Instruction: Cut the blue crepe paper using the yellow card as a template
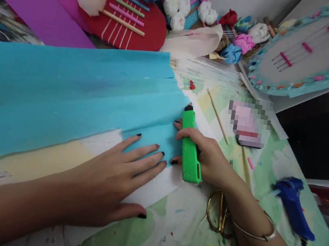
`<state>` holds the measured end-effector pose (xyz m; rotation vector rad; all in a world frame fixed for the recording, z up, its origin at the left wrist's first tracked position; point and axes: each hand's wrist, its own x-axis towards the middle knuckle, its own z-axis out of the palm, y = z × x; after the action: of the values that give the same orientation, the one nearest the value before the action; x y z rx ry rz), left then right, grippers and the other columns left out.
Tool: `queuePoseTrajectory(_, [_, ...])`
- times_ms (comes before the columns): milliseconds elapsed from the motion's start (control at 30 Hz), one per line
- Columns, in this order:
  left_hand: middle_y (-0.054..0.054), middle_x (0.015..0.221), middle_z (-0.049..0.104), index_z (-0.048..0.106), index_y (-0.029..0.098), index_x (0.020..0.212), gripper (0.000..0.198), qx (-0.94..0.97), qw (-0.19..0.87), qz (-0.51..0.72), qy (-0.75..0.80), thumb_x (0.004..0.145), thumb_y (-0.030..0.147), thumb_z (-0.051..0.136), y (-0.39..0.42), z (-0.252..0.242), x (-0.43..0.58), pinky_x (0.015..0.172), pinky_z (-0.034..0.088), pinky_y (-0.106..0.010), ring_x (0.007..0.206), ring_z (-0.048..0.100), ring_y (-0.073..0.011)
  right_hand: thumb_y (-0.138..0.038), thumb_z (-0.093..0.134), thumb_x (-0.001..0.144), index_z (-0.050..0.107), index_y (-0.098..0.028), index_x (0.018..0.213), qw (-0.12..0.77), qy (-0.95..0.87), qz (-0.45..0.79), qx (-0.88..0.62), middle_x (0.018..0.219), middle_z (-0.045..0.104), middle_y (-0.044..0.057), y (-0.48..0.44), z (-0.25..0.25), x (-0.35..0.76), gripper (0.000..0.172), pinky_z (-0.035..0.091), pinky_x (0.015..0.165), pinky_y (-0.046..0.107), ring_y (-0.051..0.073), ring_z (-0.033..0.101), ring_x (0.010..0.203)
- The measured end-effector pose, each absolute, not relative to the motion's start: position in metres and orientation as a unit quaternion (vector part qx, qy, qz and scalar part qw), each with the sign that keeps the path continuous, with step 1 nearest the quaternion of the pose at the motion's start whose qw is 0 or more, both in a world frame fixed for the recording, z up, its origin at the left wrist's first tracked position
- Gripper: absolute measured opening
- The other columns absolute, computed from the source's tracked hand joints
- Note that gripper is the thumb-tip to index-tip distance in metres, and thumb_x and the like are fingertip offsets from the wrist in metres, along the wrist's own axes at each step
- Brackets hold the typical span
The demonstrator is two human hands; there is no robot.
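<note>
A wide sheet of turquoise paper (73,87) stretches from the left edge to the middle of the table, over white paper (154,190). My left hand (125,171) lies flat with spread fingers, its fingertips on the turquoise paper's lower right part. In my right hand (206,150) is a green box cutter (190,148), gripped with its short blade tip pointing away from me. The blade sits near the paper's right edge; whether it touches cannot be made out. Under the right wrist lie gold-handled scissors (215,214), partly hidden.
A blue glue gun (295,206) lies at right, near a thin wooden stick (218,117) and a blurred-out pink object (247,123). At the back are a red decorated panel (154,30), several paper flowers (233,53) and purple paper (43,0). An oval decorated board (307,50) leans at upper right.
</note>
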<state>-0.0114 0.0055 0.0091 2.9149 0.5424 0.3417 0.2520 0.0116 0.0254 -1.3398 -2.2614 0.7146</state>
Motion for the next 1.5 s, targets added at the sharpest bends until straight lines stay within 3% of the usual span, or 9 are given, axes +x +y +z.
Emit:
queuePoseTrajectory(467, [-0.011, 0.143, 0.051, 0.044, 0.015, 0.142, 0.067, 0.982, 0.079, 0.103, 0.138, 0.093, 0.06, 0.047, 0.017, 0.013, -0.014, 0.117, 0.019, -0.05, 0.135, 0.042, -0.0308, -0.038, 0.074, 0.078, 0.054, -0.026, 0.108, 0.193, -0.799, 0.282, -0.495, 0.137, 0.057, 0.012, 0.014, 0.027, 0.251, 0.037, 0.047, 0.103, 0.043, 0.028, 0.054, 0.128])
queuePoseTrajectory(733, [-0.01, 0.145, 0.049, 0.042, 0.013, 0.144, 0.067, 0.983, 0.069, 0.102, 0.135, 0.094, 0.059, 0.044, 0.018, 0.013, -0.014, 0.119, 0.009, -0.048, 0.135, 0.042, -0.0297, -0.038, 0.075, 0.077, 0.054, -0.025, 0.108, 0.198, -0.803, 0.277, -0.488, 0.135, 0.058, 0.013, 0.013, 0.028, 0.251, 0.039, 0.048, 0.101, 0.042, 0.028, 0.055, 0.128])
queuePoseTrajectory(933, [-0.019, 0.143, 0.05, 0.039, 0.005, 0.143, 0.072, 0.98, 0.063, 0.125, 0.141, 0.093, 0.055, 0.049, 0.016, 0.013, -0.014, 0.118, 0.015, -0.053, 0.135, 0.042, -0.0327, -0.034, 0.072, 0.081, 0.052, -0.026, 0.108, 0.254, -0.785, 0.249, -0.507, 0.133, 0.06, 0.011, 0.011, 0.028, 0.25, 0.034, 0.046, 0.104, 0.04, 0.025, 0.051, 0.131])
queuePoseTrajectory(1067, [-0.018, 0.144, 0.049, 0.043, 0.007, 0.141, 0.071, 0.972, 0.085, 0.137, 0.169, 0.091, 0.056, 0.051, 0.014, 0.01, -0.015, 0.119, 0.015, -0.054, 0.139, 0.037, -0.0328, -0.038, 0.072, 0.08, 0.053, -0.026, 0.108, 0.235, -0.775, 0.246, -0.532, 0.137, 0.057, 0.013, 0.012, 0.026, 0.249, 0.036, 0.047, 0.103, 0.043, 0.028, 0.052, 0.131])
queuePoseTrajectory(1500, [-0.019, 0.143, 0.05, 0.044, 0.007, 0.142, 0.071, 0.981, 0.093, 0.113, 0.129, 0.089, 0.053, 0.058, 0.025, 0.02, -0.018, 0.115, 0.03, -0.05, 0.136, 0.043, -0.0334, -0.038, 0.074, 0.079, 0.056, -0.027, 0.105, 0.225, -0.776, 0.264, -0.527, 0.135, 0.059, 0.01, 0.019, 0.024, 0.252, 0.034, 0.048, 0.103, 0.045, 0.029, 0.052, 0.13])
